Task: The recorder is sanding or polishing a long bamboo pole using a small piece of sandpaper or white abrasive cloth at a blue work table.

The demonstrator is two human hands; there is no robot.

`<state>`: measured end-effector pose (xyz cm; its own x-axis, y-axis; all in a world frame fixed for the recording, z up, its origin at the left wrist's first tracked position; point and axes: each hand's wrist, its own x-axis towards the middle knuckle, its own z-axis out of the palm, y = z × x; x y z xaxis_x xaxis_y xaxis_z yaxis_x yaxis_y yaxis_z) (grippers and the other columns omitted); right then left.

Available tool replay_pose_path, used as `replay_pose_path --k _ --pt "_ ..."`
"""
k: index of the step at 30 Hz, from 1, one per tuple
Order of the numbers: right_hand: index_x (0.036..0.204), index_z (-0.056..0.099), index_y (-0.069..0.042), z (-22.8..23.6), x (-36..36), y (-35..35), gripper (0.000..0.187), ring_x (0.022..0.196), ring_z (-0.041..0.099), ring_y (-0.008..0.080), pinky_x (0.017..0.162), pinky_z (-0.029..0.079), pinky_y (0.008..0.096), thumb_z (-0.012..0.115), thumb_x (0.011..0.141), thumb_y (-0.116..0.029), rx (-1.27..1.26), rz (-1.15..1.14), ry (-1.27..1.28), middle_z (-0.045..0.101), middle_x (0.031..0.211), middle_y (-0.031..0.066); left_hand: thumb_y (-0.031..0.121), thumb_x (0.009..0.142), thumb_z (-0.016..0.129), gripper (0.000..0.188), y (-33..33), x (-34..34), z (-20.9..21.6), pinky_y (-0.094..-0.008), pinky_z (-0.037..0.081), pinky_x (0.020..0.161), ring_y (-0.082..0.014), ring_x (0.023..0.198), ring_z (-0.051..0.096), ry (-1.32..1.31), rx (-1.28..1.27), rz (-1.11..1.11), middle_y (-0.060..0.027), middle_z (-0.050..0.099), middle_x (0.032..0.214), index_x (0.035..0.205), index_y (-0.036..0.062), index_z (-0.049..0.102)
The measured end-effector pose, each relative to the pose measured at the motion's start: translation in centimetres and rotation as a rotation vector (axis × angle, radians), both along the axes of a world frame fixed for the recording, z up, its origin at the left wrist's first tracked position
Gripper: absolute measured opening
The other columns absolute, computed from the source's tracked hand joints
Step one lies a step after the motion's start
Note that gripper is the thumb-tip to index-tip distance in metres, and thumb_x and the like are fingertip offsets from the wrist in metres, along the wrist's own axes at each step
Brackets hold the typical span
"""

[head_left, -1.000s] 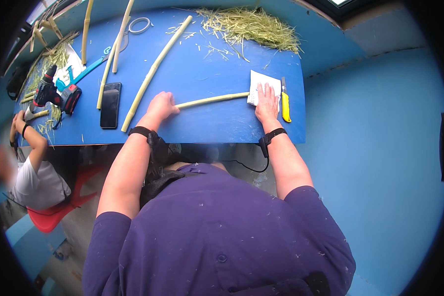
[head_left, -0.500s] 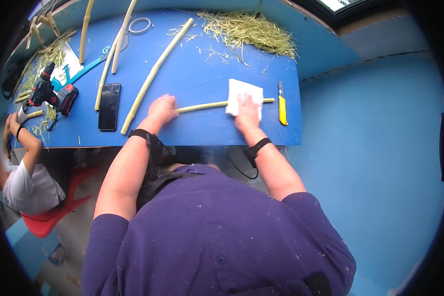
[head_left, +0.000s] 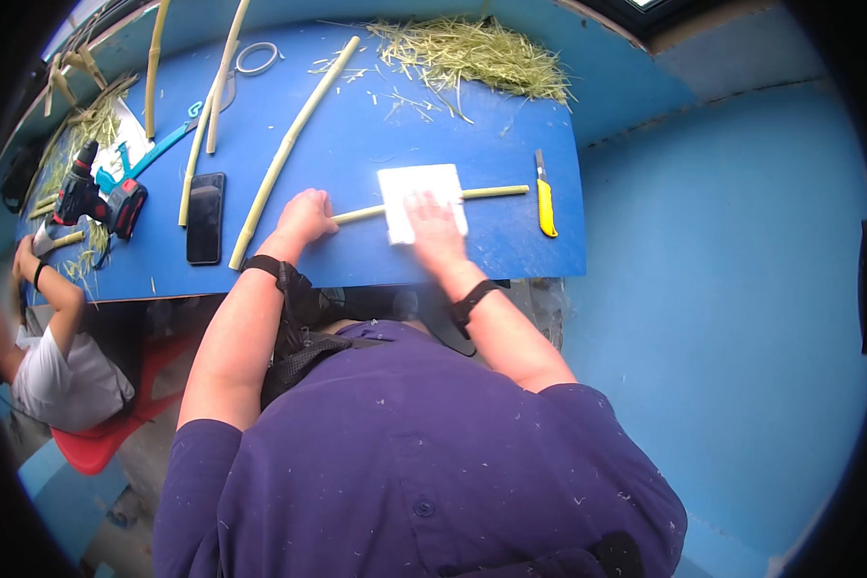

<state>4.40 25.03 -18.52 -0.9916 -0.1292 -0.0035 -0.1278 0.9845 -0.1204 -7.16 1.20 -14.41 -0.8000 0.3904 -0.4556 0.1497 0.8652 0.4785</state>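
My left hand (head_left: 306, 216) is closed around the left end of a thin bamboo stick (head_left: 497, 192), which lies crosswise near the table's front edge. A square white sheet (head_left: 395, 185) covers the middle of that stick; whether it is paper or cloth I cannot tell. On top of the sheet lies my right hand (head_left: 433, 229), fingers stretched out and slightly blurred, pressing it onto the stick. The stick's right end sticks out past the sheet. Just beyond that end is a yellow utility knife (head_left: 546, 205), its blade pointing away from me.
Left of my hands lie a long bamboo pole (head_left: 294, 144), a black phone (head_left: 205, 218), a cordless drill (head_left: 96, 197), a teal-handled saw (head_left: 159, 146) and a tape roll (head_left: 257, 59). Shavings (head_left: 477, 60) are heaped at the back. At far left, a person (head_left: 63, 371) sits holding a short stick.
My right hand has slid left along the stick with the white sheet, baring more of its right end. My left hand keeps its grip. The whole view has shifted slightly.
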Motion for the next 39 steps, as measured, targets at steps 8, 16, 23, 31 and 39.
replay_pose_path --k 8,16,23,31,39 --pt "0.146 0.031 -0.015 1.4 -0.5 12.5 0.068 0.141 0.025 0.0294 0.113 0.021 0.0525 0.052 0.082 -0.002 0.088 -0.387 -0.040 0.028 0.152 0.0097 0.016 0.064 0.078 0.026 -0.5 0.5 -0.7 -0.0408 0.050 0.079 -0.0312 0.090 0.061 0.038 0.015 0.023 -0.0121 0.061 0.092 0.082 0.0064 0.063" --pt "0.142 0.036 -0.008 -1.6 -0.7 2.6 0.058 0.139 0.030 0.0267 0.112 0.021 0.0519 0.044 0.085 -0.012 -0.014 -0.172 0.022 0.035 0.148 0.0117 0.017 0.061 0.079 0.025 -0.2 0.4 -0.9 -0.0391 0.050 0.078 -0.0290 0.088 0.061 0.062 0.040 0.008 -0.0109 0.060 0.088 0.076 0.0069 0.062" --pt "0.137 0.042 -0.005 1.9 -1.2 -7.9 0.053 0.134 0.038 0.0302 0.109 0.026 0.0545 0.049 0.085 -0.012 -0.147 0.159 0.020 0.043 0.142 0.0134 0.015 0.064 0.075 0.019 -0.1 0.2 -2.1 -0.0410 0.049 0.077 -0.0306 0.089 0.060 0.158 0.024 -0.059 -0.0111 0.061 0.089 0.075 0.0072 0.061" --pt "0.137 0.044 -0.009 2.3 -3.4 -6.8 0.050 0.136 0.034 0.0308 0.110 0.023 0.0549 0.046 0.087 -0.011 -0.201 0.171 0.035 0.038 0.145 0.0134 0.013 0.065 0.075 0.020 -2.1 -0.6 -0.6 -0.0430 0.049 0.074 -0.0322 0.084 0.060 0.360 -0.036 -0.007 -0.0118 0.059 0.086 0.075 0.0059 0.059" --pt "0.138 0.042 -0.009 1.6 -3.8 -6.4 0.050 0.137 0.032 0.0298 0.111 0.022 0.0550 0.043 0.089 -0.013 -0.209 0.196 0.049 0.037 0.146 0.0132 0.016 0.068 0.076 0.022 -2.0 -0.5 -1.0 -0.0430 0.048 0.075 -0.0323 0.085 0.060 0.316 0.003 0.032 -0.0119 0.059 0.086 0.077 0.0053 0.058"
